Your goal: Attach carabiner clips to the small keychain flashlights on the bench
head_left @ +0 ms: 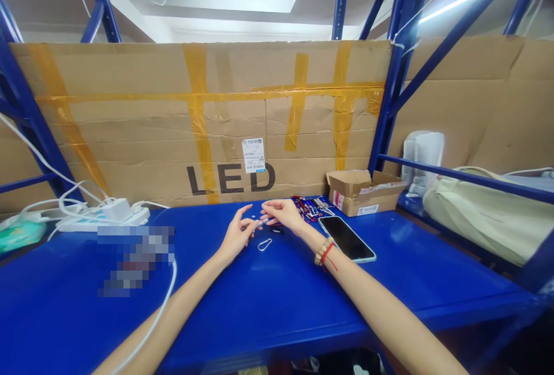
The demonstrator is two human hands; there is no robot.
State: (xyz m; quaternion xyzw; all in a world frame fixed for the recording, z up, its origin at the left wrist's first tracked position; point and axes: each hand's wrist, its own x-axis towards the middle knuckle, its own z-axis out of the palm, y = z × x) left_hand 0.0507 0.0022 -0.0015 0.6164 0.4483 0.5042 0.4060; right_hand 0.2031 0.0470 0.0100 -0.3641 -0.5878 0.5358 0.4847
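My left hand (239, 231) and my right hand (283, 213) meet over the blue shelf top (268, 294). Both pinch a small pale part (262, 221) between their fingertips; it is too small to name. The left hand's other fingers are spread upward. A small metal loop, like a clip or carabiner (264, 244), lies on the blue surface just below the hands. A small dark piece (277, 229) lies beside it. A bead bracelet and red string (324, 252) sit on my right wrist.
A phone (347, 238) lies face up right of my right arm. An open cardboard box (362, 191) and a pile of red and black small parts (309, 206) sit behind. A white power strip with cables (101, 216) is at left. A taped cardboard wall stands behind.
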